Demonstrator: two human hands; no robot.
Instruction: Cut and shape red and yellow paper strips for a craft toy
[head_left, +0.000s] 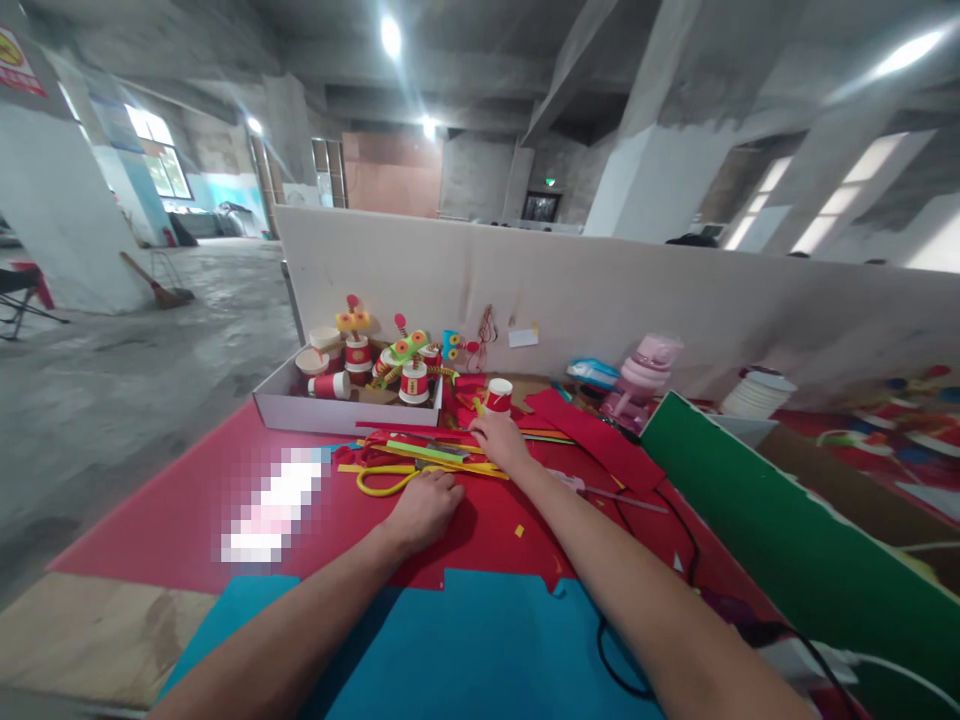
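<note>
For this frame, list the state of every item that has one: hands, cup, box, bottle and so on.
left hand: closed loosely, resting on the red sheet
right hand: reaching forward, fingers at the paper cup
paper cup: upright, red band around it
white box: open, holding decorated cups; one lies on its side
pink bottle: upright, lid on
green sheet: laid flat on the table's right side

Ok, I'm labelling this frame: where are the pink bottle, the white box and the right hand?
pink bottle (637, 385): head view, on its body.
white box (330, 412): head view, front wall.
right hand (499, 440): head view, back of hand.
</note>
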